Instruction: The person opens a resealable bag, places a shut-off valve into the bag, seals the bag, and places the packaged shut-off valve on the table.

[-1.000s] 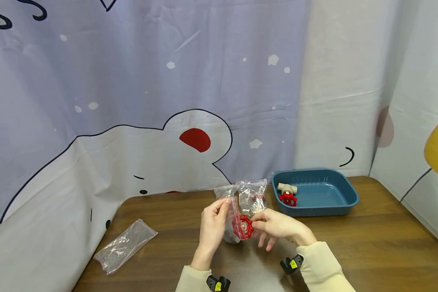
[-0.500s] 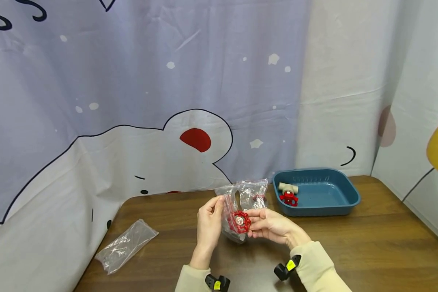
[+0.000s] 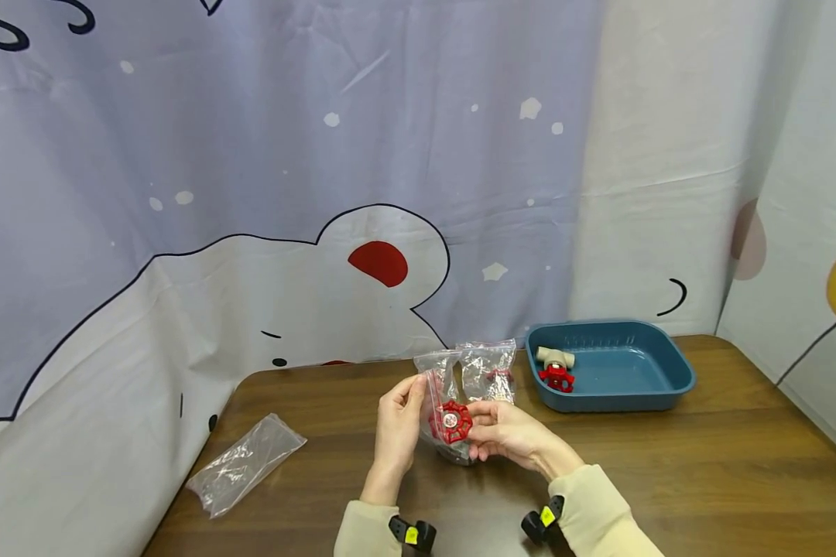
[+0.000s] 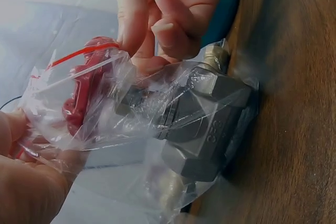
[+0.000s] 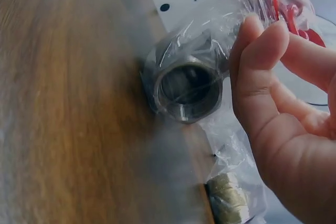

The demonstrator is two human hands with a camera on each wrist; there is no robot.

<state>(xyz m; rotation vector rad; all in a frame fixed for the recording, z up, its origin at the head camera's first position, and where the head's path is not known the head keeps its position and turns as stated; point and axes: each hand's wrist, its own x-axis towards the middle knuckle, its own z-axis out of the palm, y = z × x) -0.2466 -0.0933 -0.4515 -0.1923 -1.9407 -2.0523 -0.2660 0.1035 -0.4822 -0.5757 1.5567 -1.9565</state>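
A gate valve with a red handwheel (image 3: 451, 422) and a grey metal body (image 4: 205, 124) is inside a clear zip bag (image 4: 142, 124). My left hand (image 3: 399, 422) pinches the bag's mouth on the left side, by its red zip strip. On the other side, my right hand (image 3: 512, 433) pinches the bag at the zip strip, fingertips right at the handwheel's rim. The right wrist view shows the valve's round threaded opening (image 5: 189, 93) through the plastic. The handwheel sits at the mouth, the heavy body lower in the bag.
Behind the hands stand two more clear zip bags, a left one (image 3: 437, 362) and a right one (image 3: 488, 363) with red showing. A blue tray (image 3: 620, 402) at the back right holds a beige valve with a red handle (image 3: 556, 370). A flat plastic bag (image 3: 247, 464) lies at left.
My right hand has closed its fingers on the bag beside the handwheel and shifted slightly left. The handwheel has moved left and up a little; the left hand keeps its pinch.
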